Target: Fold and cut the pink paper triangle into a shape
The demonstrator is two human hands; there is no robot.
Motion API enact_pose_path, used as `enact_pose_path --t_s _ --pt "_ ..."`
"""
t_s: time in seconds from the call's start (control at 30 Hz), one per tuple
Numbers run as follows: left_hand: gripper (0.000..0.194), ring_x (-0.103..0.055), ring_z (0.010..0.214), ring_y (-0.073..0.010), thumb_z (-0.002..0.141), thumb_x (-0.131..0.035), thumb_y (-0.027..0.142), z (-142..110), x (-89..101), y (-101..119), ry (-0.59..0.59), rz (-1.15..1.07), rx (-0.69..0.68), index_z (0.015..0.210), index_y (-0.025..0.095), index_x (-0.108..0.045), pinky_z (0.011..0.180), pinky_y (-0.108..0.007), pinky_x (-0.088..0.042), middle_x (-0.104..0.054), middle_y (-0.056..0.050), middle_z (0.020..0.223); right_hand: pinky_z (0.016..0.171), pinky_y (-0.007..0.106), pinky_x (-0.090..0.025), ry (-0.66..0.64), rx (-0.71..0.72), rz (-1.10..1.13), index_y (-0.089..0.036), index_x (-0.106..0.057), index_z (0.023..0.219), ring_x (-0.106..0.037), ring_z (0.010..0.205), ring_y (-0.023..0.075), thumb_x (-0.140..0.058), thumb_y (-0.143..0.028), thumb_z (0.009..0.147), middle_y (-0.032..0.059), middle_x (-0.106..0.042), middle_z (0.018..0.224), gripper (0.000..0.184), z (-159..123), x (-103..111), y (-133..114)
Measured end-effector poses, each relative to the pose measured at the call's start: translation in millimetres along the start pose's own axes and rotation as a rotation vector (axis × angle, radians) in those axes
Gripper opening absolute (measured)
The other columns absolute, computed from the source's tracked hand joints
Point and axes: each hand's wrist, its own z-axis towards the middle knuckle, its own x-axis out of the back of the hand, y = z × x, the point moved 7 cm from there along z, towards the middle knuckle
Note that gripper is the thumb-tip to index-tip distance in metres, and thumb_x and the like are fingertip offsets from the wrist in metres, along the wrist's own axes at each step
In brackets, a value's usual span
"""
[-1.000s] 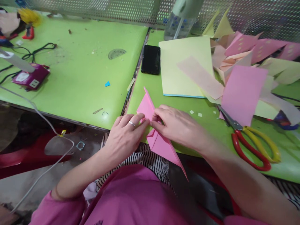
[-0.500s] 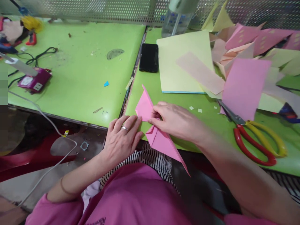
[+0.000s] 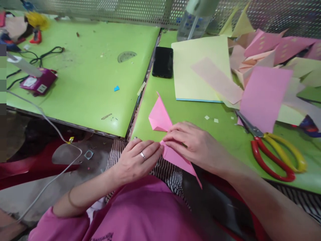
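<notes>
A folded piece of pink paper lies across the front edge of the green table, one pointed end on the tabletop and the other sticking out over my lap. My right hand grips its middle, with the fingers bent and pressed together on the fold. My left hand, with a ring on one finger, has its fingertips closed on the near part's left corner. Both sets of fingertips almost meet. The fold between them is partly hidden under the fingers.
Scissors with red and yellow handles lie at right. Beyond are pink sheet paper, a pale yellow sheet, a black phone and a clear bottle. A protractor and purple power socket are at left.
My left hand has moved from the paper's far part toward me, onto the near part's corner. My right hand has slid slightly nearer along the fold, and the small near flap is now covered.
</notes>
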Motion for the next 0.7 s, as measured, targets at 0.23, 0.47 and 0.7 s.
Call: enact_pose_path --t_s 0.23,0.47,0.7 --pt "0.037 -0.059 0.100 -0.0159 0.085 -0.064 0.013 -1.9 -4.5 -0.6 -0.010 -0.036 -0.015 0.122 0.012 -0.058 0.093 -0.031 -0.043 -0.069 -0.005 0.108 0.091 0.034 -0.046 -0.094 -0.010 0.105 -0.020 -0.065 0.103 -0.060 0.101 0.0173 -0.056 -0.026 0.092 0.0044 -0.067 0.106 0.015 5.6 1.9 3.8" --pt "0.040 -0.058 0.096 -0.0154 0.087 -0.063 0.017 -2.5 -7.0 -2.2 -0.046 0.052 0.024 0.127 0.015 -0.057 0.093 -0.030 -0.044 -0.069 -0.004 0.106 0.083 0.031 -0.049 -0.142 -0.078 0.131 -0.021 -0.066 0.097 -0.062 0.093 0.0164 -0.053 -0.027 0.092 0.0040 -0.066 0.099 0.015 7.5 1.3 9.3" --pt "0.037 -0.058 0.095 -0.0160 0.086 -0.064 0.017 -4.3 -3.8 -3.3 -0.014 0.014 0.013 0.123 0.017 -0.059 0.092 -0.031 -0.044 -0.069 -0.004 0.107 0.084 0.029 -0.049 -0.098 -0.019 0.110 -0.020 -0.065 0.100 -0.062 0.096 0.0164 -0.051 -0.026 0.094 0.0047 -0.068 0.099 0.017 4.6 2.5 8.1"
